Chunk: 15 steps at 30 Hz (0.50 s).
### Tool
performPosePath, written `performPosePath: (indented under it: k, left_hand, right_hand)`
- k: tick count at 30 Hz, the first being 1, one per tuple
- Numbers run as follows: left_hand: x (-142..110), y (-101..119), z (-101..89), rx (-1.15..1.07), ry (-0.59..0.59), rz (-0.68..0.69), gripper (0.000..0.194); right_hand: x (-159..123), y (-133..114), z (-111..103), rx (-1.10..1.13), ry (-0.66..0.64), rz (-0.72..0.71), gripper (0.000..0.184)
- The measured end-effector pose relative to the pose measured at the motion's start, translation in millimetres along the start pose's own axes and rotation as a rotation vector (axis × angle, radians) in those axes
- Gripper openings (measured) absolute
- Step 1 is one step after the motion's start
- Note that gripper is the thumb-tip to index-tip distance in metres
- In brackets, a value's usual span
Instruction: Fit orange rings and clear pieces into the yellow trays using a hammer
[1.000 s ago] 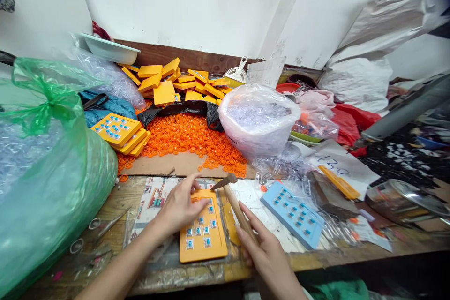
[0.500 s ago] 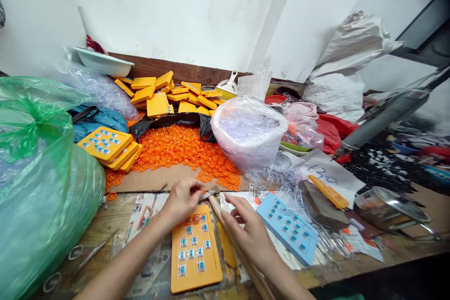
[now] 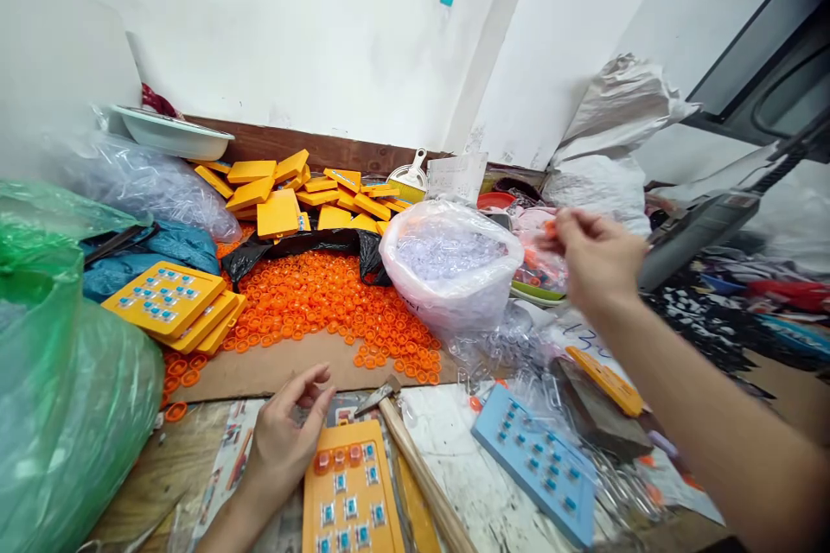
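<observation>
My left hand (image 3: 285, 441) rests at the top left corner of an orange tray (image 3: 350, 492) with blue squares and three orange caps in its top row; its fingers are loosely curled and apart, holding nothing. My right hand (image 3: 593, 255) is raised over the pink and clear bags at the right, fingers pinched together on a small orange piece. A small hammer (image 3: 408, 458) with a wooden handle lies on the table beside the tray. A heap of orange rings (image 3: 330, 294) covers the cardboard behind.
A large green bag (image 3: 58, 380) fills the left. Stacked orange trays (image 3: 172, 302) sit left of the rings, loose yellow plates (image 3: 291, 190) at the back. A clear bag of transparent bits (image 3: 450, 263) stands in the middle, a blue tray (image 3: 538, 458) at right.
My right hand left the hammer and rose to the far right, now pinching. The hammer lies on the table. My left hand drew back slightly. The view tilted upward.
</observation>
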<state>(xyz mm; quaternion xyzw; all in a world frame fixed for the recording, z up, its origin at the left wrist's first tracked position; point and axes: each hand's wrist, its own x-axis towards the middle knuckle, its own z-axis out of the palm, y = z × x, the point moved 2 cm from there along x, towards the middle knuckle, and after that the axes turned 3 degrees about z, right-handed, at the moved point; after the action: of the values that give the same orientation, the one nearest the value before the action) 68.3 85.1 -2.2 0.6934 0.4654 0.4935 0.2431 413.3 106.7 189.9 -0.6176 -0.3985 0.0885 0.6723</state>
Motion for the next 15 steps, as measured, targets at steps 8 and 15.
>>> performPosePath:
  k: [8, 15]
  left_hand:
    - [4, -4, -2.3, 0.088, 0.037, 0.110, 0.026]
    - [4, 3, -1.7, 0.114, -0.004, 0.146, 0.025]
  right_hand:
    - [90, 13, -24, -0.173, 0.072, 0.210, 0.029]
    - [-63, 13, -29, -0.243, -0.223, 0.043, 0.028]
